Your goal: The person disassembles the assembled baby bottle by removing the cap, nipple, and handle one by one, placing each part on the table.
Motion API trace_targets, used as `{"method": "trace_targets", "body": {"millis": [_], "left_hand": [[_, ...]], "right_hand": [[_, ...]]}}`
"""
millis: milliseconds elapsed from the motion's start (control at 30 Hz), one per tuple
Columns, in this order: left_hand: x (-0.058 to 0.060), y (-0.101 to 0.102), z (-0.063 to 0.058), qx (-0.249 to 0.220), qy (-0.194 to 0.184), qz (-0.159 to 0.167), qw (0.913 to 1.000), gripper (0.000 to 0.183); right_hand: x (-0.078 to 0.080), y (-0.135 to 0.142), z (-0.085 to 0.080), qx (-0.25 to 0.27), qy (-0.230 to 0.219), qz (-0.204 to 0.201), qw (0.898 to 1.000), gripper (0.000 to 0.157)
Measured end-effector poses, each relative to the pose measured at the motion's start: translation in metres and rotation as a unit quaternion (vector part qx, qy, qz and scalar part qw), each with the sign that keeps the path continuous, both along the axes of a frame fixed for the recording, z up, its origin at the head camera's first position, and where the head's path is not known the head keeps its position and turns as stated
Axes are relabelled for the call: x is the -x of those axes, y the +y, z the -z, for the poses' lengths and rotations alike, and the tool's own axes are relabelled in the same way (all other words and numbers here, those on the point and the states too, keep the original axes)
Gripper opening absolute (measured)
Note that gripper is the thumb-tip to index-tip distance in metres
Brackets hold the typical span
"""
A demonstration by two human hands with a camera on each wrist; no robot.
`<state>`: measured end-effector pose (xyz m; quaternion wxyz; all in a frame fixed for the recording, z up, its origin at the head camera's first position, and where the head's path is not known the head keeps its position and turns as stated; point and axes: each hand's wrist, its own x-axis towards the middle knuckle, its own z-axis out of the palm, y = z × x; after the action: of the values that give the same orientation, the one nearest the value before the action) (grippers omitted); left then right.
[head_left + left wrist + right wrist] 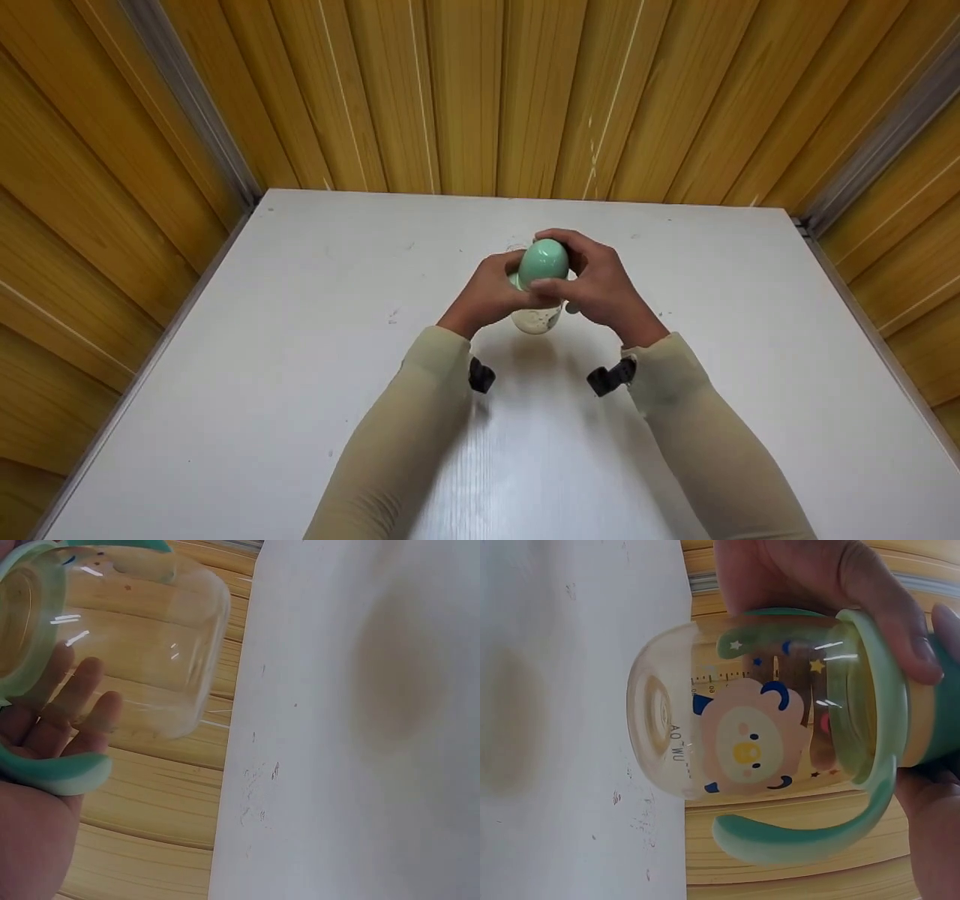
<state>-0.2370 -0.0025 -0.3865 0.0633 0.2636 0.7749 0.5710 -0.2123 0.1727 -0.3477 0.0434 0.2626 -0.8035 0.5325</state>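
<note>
Evidently the bottle was up off the worktop, roughly upright between both hands, its shadow falling on the white surface below. The left hand gripped it near the top, fingers curled round the clear body, beside a green handle. The right hand pinched the shiny green cap with thumb and fingers, and the cap sat at the bottle's top, over a pale green collar and a cream band. A pink cartoon animal decorated the clear side, with small stars, a scale of marks and the letters "AO WU" about it. Two curved handles came off the collar, one on each side.

Both arms wore pale sleeves, and a small black device showed at each wrist. Small dark marks dotted the worktop. Wood-look panels stood behind and on either side, with grey metal posts at the corners.
</note>
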Motion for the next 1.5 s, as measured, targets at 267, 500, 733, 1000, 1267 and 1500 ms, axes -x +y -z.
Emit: {"method": "trace_targets", "body": {"millis": [267, 500, 733, 1000, 1267, 1500], "left_hand": [[-0.002, 0.001, -0.002, 0.007, -0.008, 0.006, 0.9999, 0.044], [-0.004, 0.002, -0.002, 0.009, -0.007, 0.017, 0.9998, 0.041], [0.005, 0.004, 0.012, 0.008, -0.009, 0.010, 0.9999, 0.042], [0.016, 0.006, 0.029, 0.014, -0.002, 0.006, 0.9999, 0.048], [0.004, 0.003, 0.007, 0.018, -0.024, 0.025, 0.9992, 0.043], [-0.003, 0.000, 0.001, 0.020, -0.028, 0.042, 0.9985, 0.042]], "right_hand": [[-0.001, 0.003, -0.002, 0.005, -0.003, -0.016, 1.000, 0.056], [-0.002, 0.006, -0.001, 0.002, -0.007, -0.025, 1.000, 0.056], [-0.002, 0.007, 0.001, 0.010, -0.004, -0.040, 0.999, 0.054], [-0.002, 0.008, 0.002, 0.008, -0.010, -0.044, 0.999, 0.053], [-0.001, 0.011, 0.000, 0.007, -0.010, -0.050, 0.999, 0.053], [-0.001, 0.012, 0.003, 0.011, -0.020, -0.067, 0.998, 0.052]]}}
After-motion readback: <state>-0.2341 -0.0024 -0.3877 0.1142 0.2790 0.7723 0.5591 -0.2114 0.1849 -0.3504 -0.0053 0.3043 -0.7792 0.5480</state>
